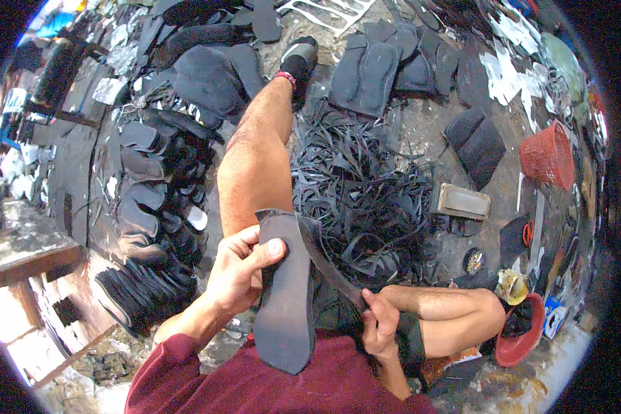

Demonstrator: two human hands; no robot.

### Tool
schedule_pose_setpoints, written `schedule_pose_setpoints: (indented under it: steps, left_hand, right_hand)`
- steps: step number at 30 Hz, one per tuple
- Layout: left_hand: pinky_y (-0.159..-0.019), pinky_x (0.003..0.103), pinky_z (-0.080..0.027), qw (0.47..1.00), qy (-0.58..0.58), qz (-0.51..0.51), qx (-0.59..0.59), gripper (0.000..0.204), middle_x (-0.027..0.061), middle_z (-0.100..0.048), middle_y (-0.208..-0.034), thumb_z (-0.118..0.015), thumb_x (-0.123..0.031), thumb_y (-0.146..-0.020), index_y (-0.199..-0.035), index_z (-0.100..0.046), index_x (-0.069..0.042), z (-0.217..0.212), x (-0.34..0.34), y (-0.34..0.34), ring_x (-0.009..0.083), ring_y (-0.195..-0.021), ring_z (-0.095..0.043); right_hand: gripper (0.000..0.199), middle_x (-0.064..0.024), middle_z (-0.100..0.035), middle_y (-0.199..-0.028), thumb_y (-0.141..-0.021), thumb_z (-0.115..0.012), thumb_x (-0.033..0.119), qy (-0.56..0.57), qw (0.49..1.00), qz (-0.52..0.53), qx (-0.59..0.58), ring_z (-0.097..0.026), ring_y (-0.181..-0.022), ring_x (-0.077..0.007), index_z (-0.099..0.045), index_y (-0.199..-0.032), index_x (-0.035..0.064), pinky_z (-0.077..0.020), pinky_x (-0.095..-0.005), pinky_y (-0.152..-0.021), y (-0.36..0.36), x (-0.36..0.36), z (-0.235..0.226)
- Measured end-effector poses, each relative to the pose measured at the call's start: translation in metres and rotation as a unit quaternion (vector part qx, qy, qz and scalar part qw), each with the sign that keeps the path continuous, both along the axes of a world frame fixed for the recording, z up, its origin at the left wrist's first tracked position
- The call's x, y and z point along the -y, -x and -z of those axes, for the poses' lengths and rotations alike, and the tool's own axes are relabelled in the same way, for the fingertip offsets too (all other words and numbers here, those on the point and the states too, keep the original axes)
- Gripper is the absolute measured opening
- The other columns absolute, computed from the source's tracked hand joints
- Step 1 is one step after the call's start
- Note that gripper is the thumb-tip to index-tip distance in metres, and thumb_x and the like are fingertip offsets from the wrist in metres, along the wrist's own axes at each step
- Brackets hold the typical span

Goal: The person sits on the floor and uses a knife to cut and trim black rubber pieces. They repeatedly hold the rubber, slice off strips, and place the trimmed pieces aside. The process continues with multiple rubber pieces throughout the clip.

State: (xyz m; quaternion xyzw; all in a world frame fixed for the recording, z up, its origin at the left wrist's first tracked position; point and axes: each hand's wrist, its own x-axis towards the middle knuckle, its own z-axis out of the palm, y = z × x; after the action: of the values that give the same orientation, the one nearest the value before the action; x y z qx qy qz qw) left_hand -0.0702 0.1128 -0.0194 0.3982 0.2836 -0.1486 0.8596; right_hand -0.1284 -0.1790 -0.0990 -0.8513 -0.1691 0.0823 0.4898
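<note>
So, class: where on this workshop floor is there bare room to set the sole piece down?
Bare grey floor shows between the stacked soles, the dark folded pads and the red basket. The strip pile beside the leg is crowded, and so are the sole rows on the left.

The left hand (238, 265) came in from the lower left on a maroon-sleeved arm, its fingers (265, 250) curled closed, thumb laid flat on top. The right hand (379, 321) sat lower — wrist bent, fist clenched tight, forearm rising from the bottom edge.
</note>
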Motion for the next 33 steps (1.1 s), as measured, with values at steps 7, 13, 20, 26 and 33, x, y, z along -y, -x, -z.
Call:
schedule_pose_setpoints:
  steps: [7,13,20,26,33]
  left_hand:
    - [-0.071,0.026,-0.054,0.995,-0.061,0.073,0.015,0.025,0.0059,-0.073,-0.090,-0.076,-0.011,-0.086,-0.108,-0.069,0.001,-0.002,-0.009,-0.005,0.0111,-0.078,-0.067]
    - [-0.067,0.025,-0.053,0.980,-0.097,0.174,0.010,0.023,0.0057,-0.073,-0.089,-0.077,-0.010,-0.086,-0.106,-0.071,0.000,-0.004,-0.010,-0.009,0.0103,-0.076,-0.066]
    - [-0.075,0.025,-0.051,0.932,-0.168,0.315,0.068,0.049,0.0079,-0.071,-0.099,-0.076,-0.023,-0.088,-0.129,-0.061,-0.002,-0.008,0.003,-0.019,0.0118,-0.086,-0.063]
    - [-0.108,0.042,-0.038,0.868,0.408,0.164,0.232,0.080,0.0270,-0.048,-0.141,-0.056,-0.038,-0.097,-0.156,-0.011,-0.010,0.044,-0.016,-0.003,0.0372,-0.132,-0.046]
    - [-0.096,0.038,-0.048,0.988,-0.031,-0.136,0.064,0.046,0.0035,-0.066,-0.106,-0.067,-0.029,-0.092,-0.130,-0.052,-0.009,-0.017,0.112,-0.061,0.0214,-0.097,-0.064]
  right_hand:
    - [0.046,-0.0065,-0.052,-0.070,-0.084,-0.065,0.013,0.087,0.982,-0.158,0.050,-0.056,-0.059,-0.0265,-0.062,-0.130,0.0171,-0.0478,-0.0396,-0.053,-0.106,0.001,-0.047]
    - [0.044,-0.0127,-0.063,-0.075,-0.088,-0.058,0.009,0.054,0.953,-0.298,0.030,-0.062,-0.059,-0.0303,-0.057,-0.131,0.0043,-0.0499,-0.0416,-0.053,-0.183,-0.027,-0.088]
    - [0.035,-0.0150,-0.071,-0.103,-0.098,-0.053,0.020,0.083,0.885,-0.449,-0.095,-0.069,-0.083,-0.0345,-0.059,-0.132,0.0121,-0.0555,-0.0428,-0.071,-0.227,-0.055,-0.114]
    - [0.042,-0.0097,-0.066,-0.090,-0.099,-0.053,0.029,-0.097,0.935,-0.169,-0.295,-0.058,-0.070,-0.0119,-0.056,-0.133,0.0031,-0.0484,-0.0273,-0.064,-0.172,0.000,-0.126]
    - [0.053,-0.0045,-0.059,-0.088,-0.104,-0.044,0.030,-0.178,0.975,0.123,-0.040,-0.050,-0.072,-0.0079,-0.038,-0.146,-0.0013,-0.0436,-0.0207,-0.062,-0.075,-0.024,-0.075]
